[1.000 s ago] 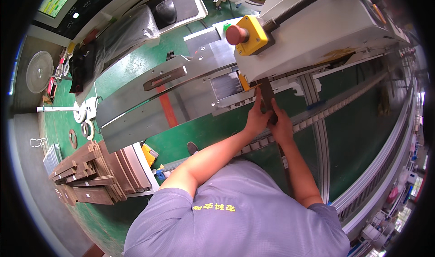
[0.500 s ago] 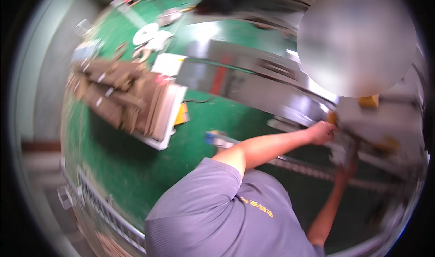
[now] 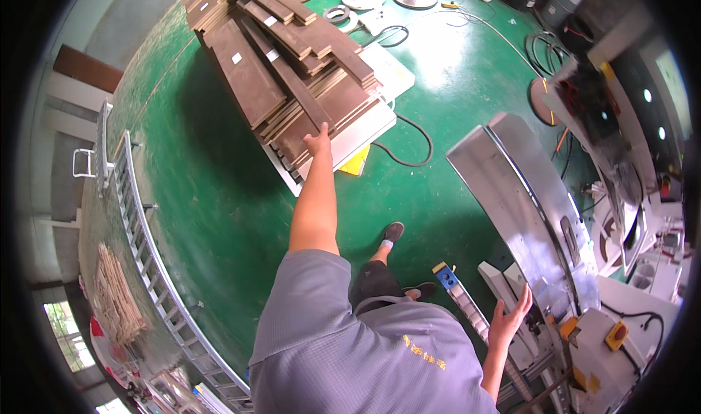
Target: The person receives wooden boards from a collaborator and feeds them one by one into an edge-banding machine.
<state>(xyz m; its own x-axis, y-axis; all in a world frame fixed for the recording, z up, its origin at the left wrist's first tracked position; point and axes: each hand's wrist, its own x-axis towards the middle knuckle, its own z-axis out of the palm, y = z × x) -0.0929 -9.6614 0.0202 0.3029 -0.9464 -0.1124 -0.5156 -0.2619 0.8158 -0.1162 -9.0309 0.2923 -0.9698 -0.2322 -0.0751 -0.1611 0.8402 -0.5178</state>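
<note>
My left arm stretches forward to a stack of long brown boards [image 3: 241,74]. My left hand [image 3: 319,142] is at the near end of the top board, its fingers apart and nothing held in them; whether the fingertips touch the wood I cannot tell. Low on the right, my right hand [image 3: 509,317] hangs open with fingers spread, beside the near end of a shiny metal machine table [image 3: 504,184]. The boards rest on a white base [image 3: 365,135], with shorter loose pieces lying on top.
A narrow rail with a blue end [image 3: 445,274] runs along the machine at my right. An emergency-stop button on a yellow box [image 3: 618,334] is beside it. A dark hose [image 3: 431,147] loops over the green floor. A metal ladder-like frame [image 3: 157,257] lies left.
My body has turned left, away from the machine. The left hand has left the machine and reached the board stack. The right hand now shows open beside the machine.
</note>
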